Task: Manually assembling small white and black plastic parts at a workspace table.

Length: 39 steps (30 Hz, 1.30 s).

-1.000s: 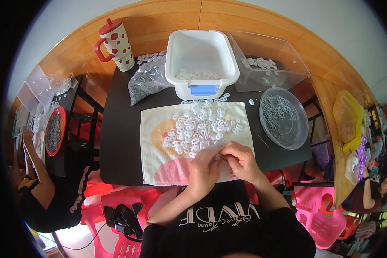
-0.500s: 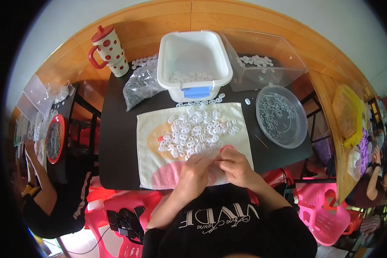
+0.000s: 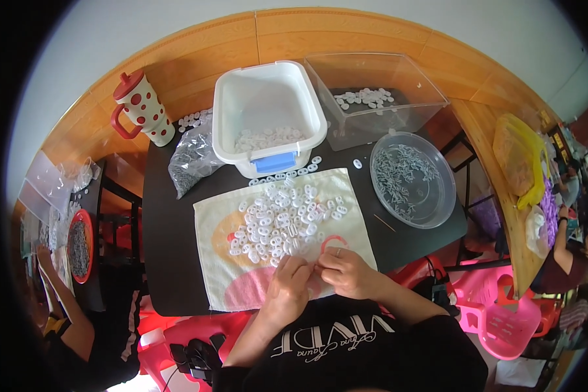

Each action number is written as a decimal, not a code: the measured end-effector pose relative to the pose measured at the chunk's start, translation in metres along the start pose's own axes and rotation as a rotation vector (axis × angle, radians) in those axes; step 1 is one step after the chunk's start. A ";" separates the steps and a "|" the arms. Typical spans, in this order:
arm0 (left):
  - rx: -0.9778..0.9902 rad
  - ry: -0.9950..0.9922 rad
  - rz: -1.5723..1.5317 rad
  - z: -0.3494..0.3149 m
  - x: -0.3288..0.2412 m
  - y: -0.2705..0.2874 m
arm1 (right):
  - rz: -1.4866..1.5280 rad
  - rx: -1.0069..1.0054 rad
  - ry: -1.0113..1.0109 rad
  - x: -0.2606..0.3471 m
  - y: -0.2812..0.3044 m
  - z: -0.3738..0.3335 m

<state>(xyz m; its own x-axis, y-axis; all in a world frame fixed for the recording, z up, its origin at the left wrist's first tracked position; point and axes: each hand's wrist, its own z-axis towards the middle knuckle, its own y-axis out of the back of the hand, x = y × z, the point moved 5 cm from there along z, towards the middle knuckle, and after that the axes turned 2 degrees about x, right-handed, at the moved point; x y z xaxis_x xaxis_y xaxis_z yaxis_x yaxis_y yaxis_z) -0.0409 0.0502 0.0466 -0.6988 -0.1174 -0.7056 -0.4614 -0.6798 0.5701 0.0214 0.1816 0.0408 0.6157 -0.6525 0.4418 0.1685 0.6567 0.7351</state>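
My left hand [image 3: 289, 287] and my right hand [image 3: 345, 273] meet over the near edge of a cream towel [image 3: 212, 225] with a coloured print. Thumbs and fingers of both are pinched together, fingertips almost touching. Whatever lies between them is too small and covered to make out. Just beyond my fingers spreads a heap of small white oval plastic pieces [image 3: 277, 222], each with two holes. More such pieces line the far side of the towel, beside a white tub [image 3: 222, 140] with a blue latch.
Right of the towel stand a round clear tub [image 3: 445, 186] of small grey metal parts and a thin stick [image 3: 385, 223]. Behind are a clear box [image 3: 385, 124] with white pieces, a plastic bag [image 3: 195, 160] of grey parts and a dotted tumbler [image 3: 144, 108]. People sit at both sides.
The view has shifted, so the table's things sit lower and further left in the picture. Both hands stay pinched together at the towel's near edge, with little visible movement.
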 end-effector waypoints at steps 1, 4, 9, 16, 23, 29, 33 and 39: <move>0.009 -0.004 0.012 0.000 -0.001 0.000 | 0.000 -0.002 -0.005 0.000 0.000 0.000; 0.023 -0.025 0.023 -0.001 0.001 -0.003 | -0.002 0.010 -0.009 -0.002 -0.001 0.001; 0.047 -0.023 0.051 0.001 0.002 -0.004 | -0.005 0.024 -0.010 -0.002 0.000 0.003; 0.035 0.007 0.032 0.001 0.001 0.001 | -0.006 0.034 0.003 0.000 0.001 0.005; -0.042 0.051 -0.031 -0.003 0.004 0.003 | -0.114 -0.424 -0.017 -0.019 0.098 0.030; -0.063 0.044 -0.051 -0.008 0.002 0.005 | -0.325 -0.627 -0.271 -0.086 0.205 0.088; -0.069 0.030 -0.082 -0.008 0.005 0.004 | -0.197 -0.441 -0.289 -0.077 0.155 0.076; -0.041 0.009 -0.085 -0.008 0.002 0.005 | -0.058 -0.087 -0.434 -0.072 0.066 0.038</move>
<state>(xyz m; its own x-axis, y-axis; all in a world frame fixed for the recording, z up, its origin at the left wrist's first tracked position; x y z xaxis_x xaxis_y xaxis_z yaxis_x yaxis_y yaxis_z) -0.0404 0.0409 0.0453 -0.6529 -0.0640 -0.7548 -0.4964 -0.7164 0.4902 -0.0406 0.2575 0.0774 0.2263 -0.7753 0.5897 0.2686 0.6316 0.7273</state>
